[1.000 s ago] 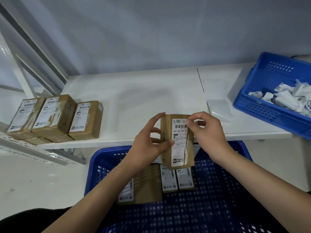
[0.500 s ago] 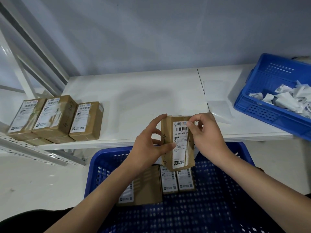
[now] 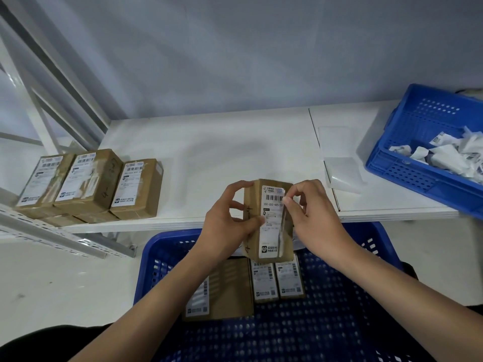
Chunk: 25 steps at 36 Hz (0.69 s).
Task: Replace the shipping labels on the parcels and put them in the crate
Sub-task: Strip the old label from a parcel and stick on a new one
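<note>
Over the blue crate (image 3: 167,246), the left hand (image 3: 224,226) grips an upright parcel (image 3: 269,220) while the right hand (image 3: 311,212) pinches its label's (image 3: 271,223) right edge. Three labelled parcels (image 3: 251,286) lie in the crate below. More boxes (image 3: 88,184) crowd the white surface's (image 3: 222,152) left edge; a second crate (image 3: 418,142) of crumpled labels (image 3: 449,155) sits right.

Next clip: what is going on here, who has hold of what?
A person holds one brown parcel upright above the near blue crate. The left hand grips its side while the right hand pinches the edge of its white shipping label, apparently peeling it. Three labelled parcels already lie in that crate; more parcels wait on the white table. A second blue crate holds crumpled labels.
</note>
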Each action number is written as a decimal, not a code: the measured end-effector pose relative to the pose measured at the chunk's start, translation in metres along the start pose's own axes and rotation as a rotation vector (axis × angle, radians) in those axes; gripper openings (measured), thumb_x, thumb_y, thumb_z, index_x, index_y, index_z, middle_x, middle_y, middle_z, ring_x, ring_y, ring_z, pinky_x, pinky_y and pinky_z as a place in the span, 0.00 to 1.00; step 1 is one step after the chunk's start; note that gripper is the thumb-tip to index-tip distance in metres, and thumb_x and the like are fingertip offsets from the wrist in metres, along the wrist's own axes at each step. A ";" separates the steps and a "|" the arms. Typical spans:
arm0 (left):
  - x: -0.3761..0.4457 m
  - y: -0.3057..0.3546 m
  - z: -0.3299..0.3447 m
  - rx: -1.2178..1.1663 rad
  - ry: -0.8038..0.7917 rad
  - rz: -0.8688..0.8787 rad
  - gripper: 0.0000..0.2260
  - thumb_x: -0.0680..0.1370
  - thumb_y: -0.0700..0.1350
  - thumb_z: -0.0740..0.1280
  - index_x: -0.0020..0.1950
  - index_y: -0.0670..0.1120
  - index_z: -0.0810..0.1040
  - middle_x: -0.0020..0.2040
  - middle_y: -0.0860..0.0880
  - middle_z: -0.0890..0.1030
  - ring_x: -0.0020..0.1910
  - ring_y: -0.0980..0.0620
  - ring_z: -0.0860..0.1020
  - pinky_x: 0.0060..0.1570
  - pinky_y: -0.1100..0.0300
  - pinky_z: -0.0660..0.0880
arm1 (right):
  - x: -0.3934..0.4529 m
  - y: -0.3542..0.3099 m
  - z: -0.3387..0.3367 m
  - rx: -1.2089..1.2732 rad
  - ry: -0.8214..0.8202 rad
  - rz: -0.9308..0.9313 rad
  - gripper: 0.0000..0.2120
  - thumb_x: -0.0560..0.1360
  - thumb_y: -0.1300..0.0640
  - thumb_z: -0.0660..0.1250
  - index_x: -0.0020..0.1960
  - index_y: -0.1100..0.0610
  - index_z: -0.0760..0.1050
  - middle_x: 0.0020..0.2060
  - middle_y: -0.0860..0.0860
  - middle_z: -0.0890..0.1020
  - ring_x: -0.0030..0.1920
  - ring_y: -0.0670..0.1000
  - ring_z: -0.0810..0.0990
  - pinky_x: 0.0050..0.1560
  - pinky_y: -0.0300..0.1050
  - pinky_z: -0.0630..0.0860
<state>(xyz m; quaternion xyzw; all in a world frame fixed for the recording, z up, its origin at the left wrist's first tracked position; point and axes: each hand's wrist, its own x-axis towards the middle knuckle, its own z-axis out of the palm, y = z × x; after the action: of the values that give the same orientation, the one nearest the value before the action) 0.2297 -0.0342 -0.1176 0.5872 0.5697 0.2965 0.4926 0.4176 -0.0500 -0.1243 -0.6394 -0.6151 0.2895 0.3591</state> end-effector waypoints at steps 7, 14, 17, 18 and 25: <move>-0.001 0.000 0.005 0.018 -0.041 0.031 0.35 0.76 0.43 0.76 0.68 0.74 0.62 0.56 0.52 0.78 0.48 0.54 0.84 0.42 0.59 0.84 | 0.008 0.007 -0.004 0.105 0.097 0.078 0.09 0.79 0.53 0.68 0.57 0.51 0.71 0.51 0.50 0.74 0.43 0.41 0.72 0.40 0.29 0.71; -0.002 -0.002 0.006 0.040 -0.062 0.065 0.35 0.75 0.44 0.77 0.70 0.73 0.64 0.58 0.51 0.77 0.55 0.52 0.81 0.49 0.56 0.84 | 0.009 0.006 -0.006 0.044 0.125 0.101 0.04 0.79 0.55 0.69 0.53 0.52 0.79 0.50 0.48 0.74 0.44 0.39 0.73 0.45 0.27 0.68; -0.002 -0.003 0.006 0.050 -0.071 0.071 0.36 0.75 0.45 0.77 0.71 0.72 0.64 0.59 0.52 0.77 0.55 0.54 0.80 0.45 0.63 0.82 | 0.011 0.007 -0.007 0.051 0.139 0.123 0.02 0.79 0.56 0.69 0.51 0.52 0.80 0.49 0.48 0.75 0.43 0.39 0.73 0.42 0.26 0.68; -0.003 -0.003 0.006 0.053 -0.073 0.075 0.36 0.74 0.45 0.78 0.71 0.72 0.64 0.59 0.52 0.77 0.55 0.54 0.80 0.43 0.65 0.81 | 0.011 0.007 -0.007 0.050 0.138 0.124 0.02 0.79 0.56 0.69 0.50 0.52 0.80 0.49 0.47 0.76 0.43 0.39 0.74 0.42 0.26 0.69; -0.006 -0.001 0.010 0.070 -0.078 0.082 0.38 0.72 0.47 0.79 0.71 0.73 0.61 0.58 0.54 0.76 0.53 0.56 0.80 0.43 0.67 0.80 | 0.009 0.007 -0.006 0.016 0.106 0.066 0.02 0.82 0.57 0.65 0.51 0.52 0.75 0.51 0.47 0.74 0.49 0.39 0.75 0.46 0.26 0.70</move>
<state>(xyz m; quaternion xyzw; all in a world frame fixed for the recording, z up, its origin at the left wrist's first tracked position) 0.2369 -0.0429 -0.1205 0.6380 0.5356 0.2731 0.4811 0.4272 -0.0412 -0.1256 -0.6711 -0.5712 0.2718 0.3866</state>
